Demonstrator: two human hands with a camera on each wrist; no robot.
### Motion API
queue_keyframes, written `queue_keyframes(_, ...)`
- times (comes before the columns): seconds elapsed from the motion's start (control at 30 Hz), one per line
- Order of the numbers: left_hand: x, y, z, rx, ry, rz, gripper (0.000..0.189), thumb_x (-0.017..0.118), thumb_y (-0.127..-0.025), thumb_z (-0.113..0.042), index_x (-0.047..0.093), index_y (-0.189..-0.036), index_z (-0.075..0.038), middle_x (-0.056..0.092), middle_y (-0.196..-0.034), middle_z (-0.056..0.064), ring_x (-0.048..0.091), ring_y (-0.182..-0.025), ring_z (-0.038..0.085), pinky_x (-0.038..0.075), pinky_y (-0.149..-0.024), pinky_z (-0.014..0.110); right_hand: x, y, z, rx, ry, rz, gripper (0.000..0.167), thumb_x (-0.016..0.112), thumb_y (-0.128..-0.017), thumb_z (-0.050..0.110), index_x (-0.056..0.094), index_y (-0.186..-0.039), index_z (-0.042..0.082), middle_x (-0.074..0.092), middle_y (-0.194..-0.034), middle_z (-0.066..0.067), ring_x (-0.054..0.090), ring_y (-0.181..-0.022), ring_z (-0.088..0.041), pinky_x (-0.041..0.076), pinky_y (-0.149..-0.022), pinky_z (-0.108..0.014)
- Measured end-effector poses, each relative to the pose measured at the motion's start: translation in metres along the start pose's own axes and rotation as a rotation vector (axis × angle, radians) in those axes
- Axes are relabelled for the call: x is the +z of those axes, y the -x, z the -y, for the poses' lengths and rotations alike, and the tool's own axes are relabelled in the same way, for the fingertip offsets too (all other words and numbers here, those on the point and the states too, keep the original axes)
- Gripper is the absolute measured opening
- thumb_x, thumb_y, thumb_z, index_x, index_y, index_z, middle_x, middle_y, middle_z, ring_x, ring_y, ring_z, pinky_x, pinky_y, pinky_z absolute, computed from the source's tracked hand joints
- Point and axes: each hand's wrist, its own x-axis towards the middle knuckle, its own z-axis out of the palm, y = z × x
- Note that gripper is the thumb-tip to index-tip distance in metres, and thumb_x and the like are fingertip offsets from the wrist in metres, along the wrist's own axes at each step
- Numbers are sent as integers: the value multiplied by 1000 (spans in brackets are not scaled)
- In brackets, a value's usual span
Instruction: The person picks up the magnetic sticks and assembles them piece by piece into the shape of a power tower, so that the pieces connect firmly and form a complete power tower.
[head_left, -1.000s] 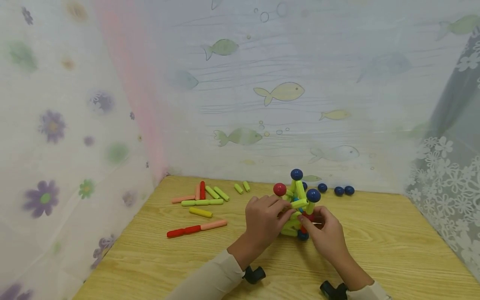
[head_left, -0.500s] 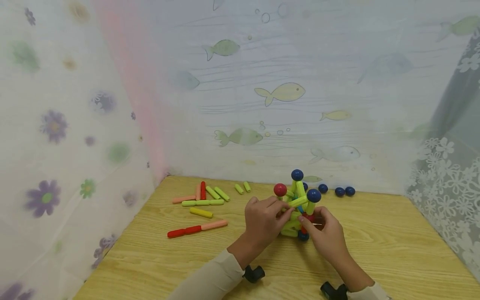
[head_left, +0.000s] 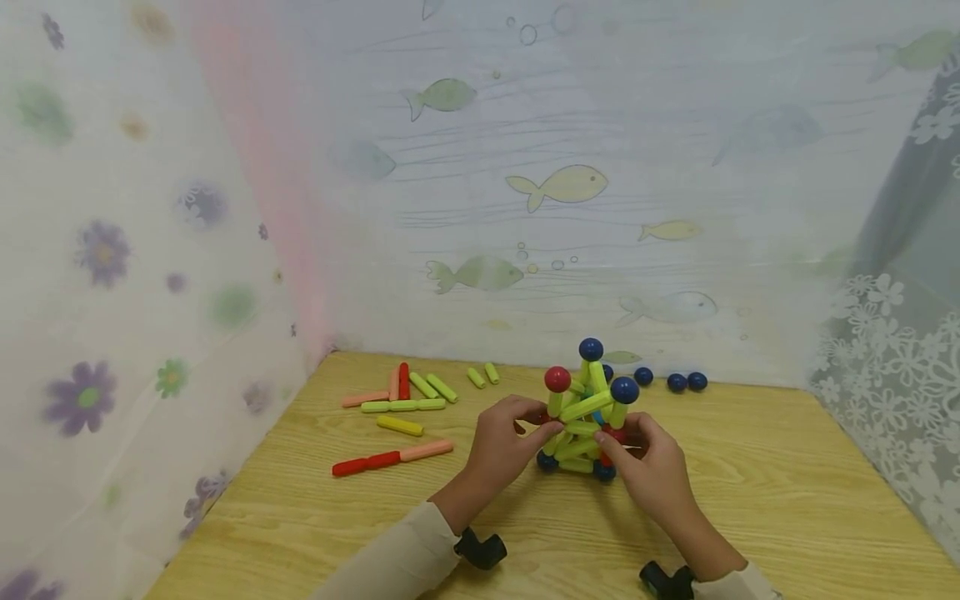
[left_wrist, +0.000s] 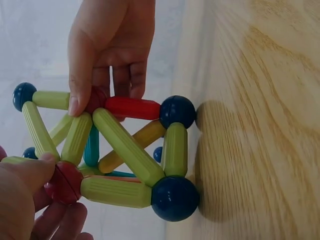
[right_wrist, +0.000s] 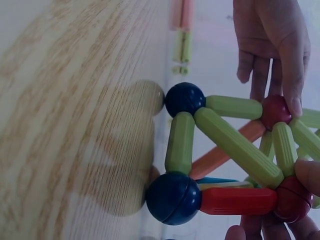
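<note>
A magnetic stick-and-ball frame (head_left: 586, 407), mostly yellow-green rods, stands on the table between both hands. My left hand (head_left: 504, 446) pinches the red ball (left_wrist: 64, 182) at its left, halfway up. Opposite, my right hand (head_left: 651, 462) grips another red ball (right_wrist: 292, 200), with a red rod (right_wrist: 239, 201) running down from it. Dark blue balls form the base corners, one being the near right ball (right_wrist: 172, 198). On top sit a red ball (head_left: 557, 379) and blue balls (head_left: 591, 349). A diagonal rod (left_wrist: 41, 131) leads from an upper blue ball to the red ball in my left fingers.
Several loose yellow-green rods (head_left: 403, 406) lie at the back left with orange and red ones. A yellow rod (head_left: 400, 426) and a joined red-and-orange stick (head_left: 392, 457) are nearer. Blue balls (head_left: 677, 382) line the back edge. Patterned curtains (head_left: 480, 208) surround the table.
My left hand has left the upper diagonal rod, moved down and left, and now pinches the red ball. The diagonal rod shows uncovered. My right hand keeps its grip.
</note>
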Motion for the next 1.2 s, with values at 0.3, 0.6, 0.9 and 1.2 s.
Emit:
queue_keyframes(0.3,-2,3,-2,-18,42,12,25,78,-92,-40,78,-110,-23,74,-103,-2,73,-94,9,57,-73,20,1,0,-1,-14,14,-2,40,73,-97,41,67,-119,8,72,-110,-7,70,-102,-20,54,-82,-15)
queue_keyframes(0.6,-3,3,-4,-7,57,12,25,80,-91,-37,78,-109,-20,73,-102,-4,72,-91,2,58,-73,18,0,0,-1,-12,15,3,41,73,-97,42,67,-119,8,73,-110,-7,70,-102,-20,54,-81,-14)
queue_keyframes(0.9,-15,0,0,-16,60,113,27,79,-92,-36,79,-114,-20,75,-108,-6,73,-96,5,58,-78,18,-1,0,1,0,12,6,42,74,-96,43,67,-119,8,73,-109,-7,69,-99,-17,55,-81,-15)
queue_keyframes(1.2,-46,10,27,-135,-9,208,22,76,-97,-25,77,-118,-18,77,-112,1,72,-98,9,59,-81,25,-1,0,1,-1,21,7,41,74,-96,44,67,-119,10,73,-108,-6,69,-99,-16,56,-80,-16)
